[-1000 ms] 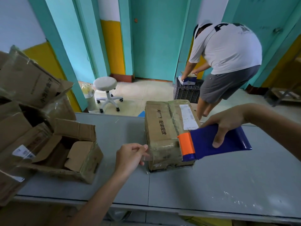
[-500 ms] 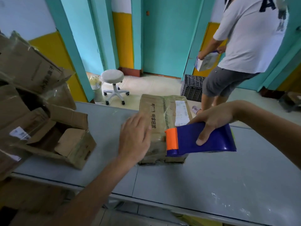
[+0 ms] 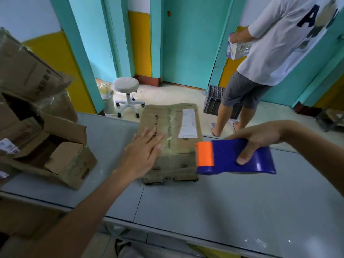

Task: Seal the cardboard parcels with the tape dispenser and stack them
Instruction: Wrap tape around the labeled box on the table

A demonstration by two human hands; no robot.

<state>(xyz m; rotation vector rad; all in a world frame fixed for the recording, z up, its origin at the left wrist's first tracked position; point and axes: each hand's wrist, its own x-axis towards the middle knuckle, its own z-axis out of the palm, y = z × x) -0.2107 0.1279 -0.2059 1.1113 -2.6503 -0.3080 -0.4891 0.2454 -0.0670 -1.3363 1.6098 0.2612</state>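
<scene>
One parcel (image 3: 170,142) lies taped under the flat, open left hand (image 3: 142,155); the right hand (image 3: 255,138) grips the dispenser (image 3: 234,157) just beside it. Stacking on the boxes (image 3: 46,135) further left seemingly remains

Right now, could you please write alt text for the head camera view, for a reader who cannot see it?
A person's left hand lies flat on a taped cardboard parcel on a grey table, while the right hand holds a blue and orange tape dispenser beside it. Open cardboard boxes are piled at left; another person stands behind.
</scene>
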